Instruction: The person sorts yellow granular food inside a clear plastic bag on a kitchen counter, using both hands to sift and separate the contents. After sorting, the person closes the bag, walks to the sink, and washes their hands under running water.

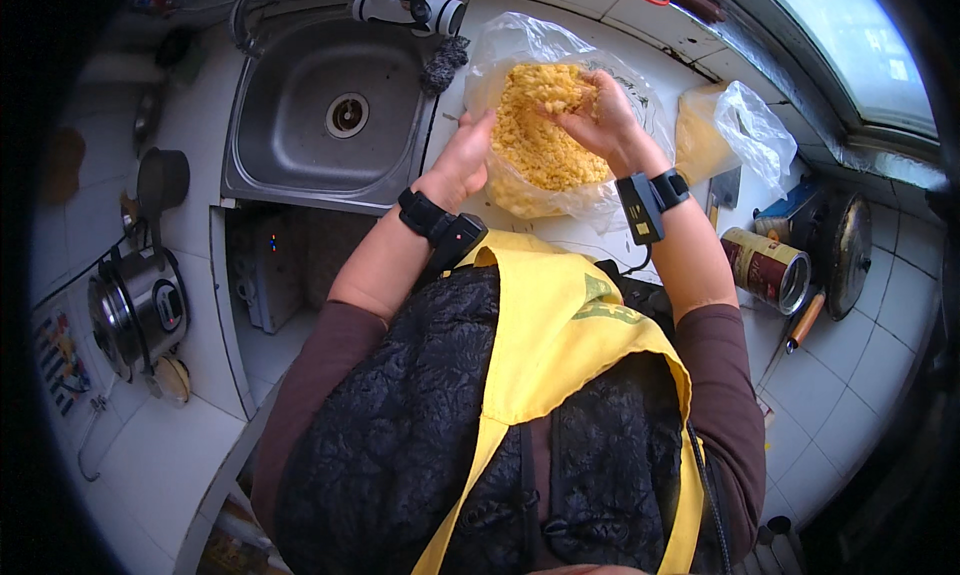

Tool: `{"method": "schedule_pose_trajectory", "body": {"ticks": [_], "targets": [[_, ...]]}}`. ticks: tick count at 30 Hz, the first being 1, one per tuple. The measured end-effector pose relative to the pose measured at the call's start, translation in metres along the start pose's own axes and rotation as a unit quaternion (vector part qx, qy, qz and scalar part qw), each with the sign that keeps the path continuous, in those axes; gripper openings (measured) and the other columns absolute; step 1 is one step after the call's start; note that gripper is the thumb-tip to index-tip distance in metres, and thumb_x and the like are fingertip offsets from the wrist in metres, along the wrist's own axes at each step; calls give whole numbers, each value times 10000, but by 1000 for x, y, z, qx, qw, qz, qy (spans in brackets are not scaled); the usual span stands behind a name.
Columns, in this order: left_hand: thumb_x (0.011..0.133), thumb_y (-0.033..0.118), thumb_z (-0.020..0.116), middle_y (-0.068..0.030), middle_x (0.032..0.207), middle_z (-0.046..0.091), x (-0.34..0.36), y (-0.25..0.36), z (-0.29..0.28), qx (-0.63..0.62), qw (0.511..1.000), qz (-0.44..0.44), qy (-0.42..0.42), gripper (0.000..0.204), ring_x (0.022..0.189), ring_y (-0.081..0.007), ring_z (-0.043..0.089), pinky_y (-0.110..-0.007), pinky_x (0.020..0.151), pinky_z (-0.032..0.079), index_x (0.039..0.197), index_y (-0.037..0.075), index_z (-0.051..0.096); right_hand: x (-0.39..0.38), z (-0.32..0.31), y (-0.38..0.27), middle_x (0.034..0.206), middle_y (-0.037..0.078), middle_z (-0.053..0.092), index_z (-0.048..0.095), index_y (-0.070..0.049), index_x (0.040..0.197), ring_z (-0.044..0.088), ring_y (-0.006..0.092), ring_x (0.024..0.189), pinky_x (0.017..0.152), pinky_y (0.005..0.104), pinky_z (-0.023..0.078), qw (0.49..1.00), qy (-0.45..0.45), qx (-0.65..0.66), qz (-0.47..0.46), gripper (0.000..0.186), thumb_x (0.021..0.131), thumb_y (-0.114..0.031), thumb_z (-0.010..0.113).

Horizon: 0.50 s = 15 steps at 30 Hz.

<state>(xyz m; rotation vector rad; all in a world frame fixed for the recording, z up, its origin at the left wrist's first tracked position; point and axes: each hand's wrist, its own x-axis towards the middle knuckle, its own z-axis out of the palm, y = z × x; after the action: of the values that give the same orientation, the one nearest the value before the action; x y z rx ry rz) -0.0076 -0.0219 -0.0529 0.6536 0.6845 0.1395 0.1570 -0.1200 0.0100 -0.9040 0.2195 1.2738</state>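
A clear plastic bag (525,35) on the white counter holds a yellow, crumbly food mixture (540,150). My right hand (610,125) is inside the bag's opening, fingers curled into a clump of the mixture. My left hand (462,155) is at the bag's left side, fingers loosely extended and apart from the mixture; whether it touches the plastic is unclear. A second plastic bag (700,130) with pale yellow contents lies to the right, beside a metal blade (725,190).
A steel sink (280,105) with tap (400,10) and dark scrubber (442,67) is left of the bag. At right are a tin can (765,270), dark lidded pan (848,250) and wooden handle (805,320). A steel cooker (140,305) and dark pot (163,180) stand far left.
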Motion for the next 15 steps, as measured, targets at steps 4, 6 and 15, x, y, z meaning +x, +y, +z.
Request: {"method": "schedule_pose_trajectory", "body": {"ticks": [4, 6, 15], "targets": [[1020, 268, 386, -160, 1347, 411, 1, -2, -3, -12, 1000, -6, 7, 455, 1220, -269, 462, -429, 1000, 424, 1384, 76, 191, 1, -4, 8, 1172, 197, 549, 509, -13, 1210, 546, 315, 1088, 911, 428, 483, 972, 39, -216, -77, 351, 914, -199, 529], [1020, 275, 388, -163, 1363, 394, 0, -1, -1, -10, 1000, -8, 16, 489, 1231, -272, 448, -436, 1000, 422, 1407, 78, 164, 7, -7, 16, 1175, 229, 518, 528, -38, 1202, 535, 361, 1079, 885, 426, 484, 886, 10, -448, -121, 355, 885, -189, 578], [1024, 250, 389, -86, 1400, 407, -3, 3, 5, -21, 997, -18, 73, 466, 1265, -209, 414, -390, 1049, 350, 1437, 71, 269, 71, -20, 52, 1024, 219, 617, 589, -78, 1172, 591, 404, 978, 825, 474, 493, 508, -37, -837, -203, 360, 855, -241, 541]]}}
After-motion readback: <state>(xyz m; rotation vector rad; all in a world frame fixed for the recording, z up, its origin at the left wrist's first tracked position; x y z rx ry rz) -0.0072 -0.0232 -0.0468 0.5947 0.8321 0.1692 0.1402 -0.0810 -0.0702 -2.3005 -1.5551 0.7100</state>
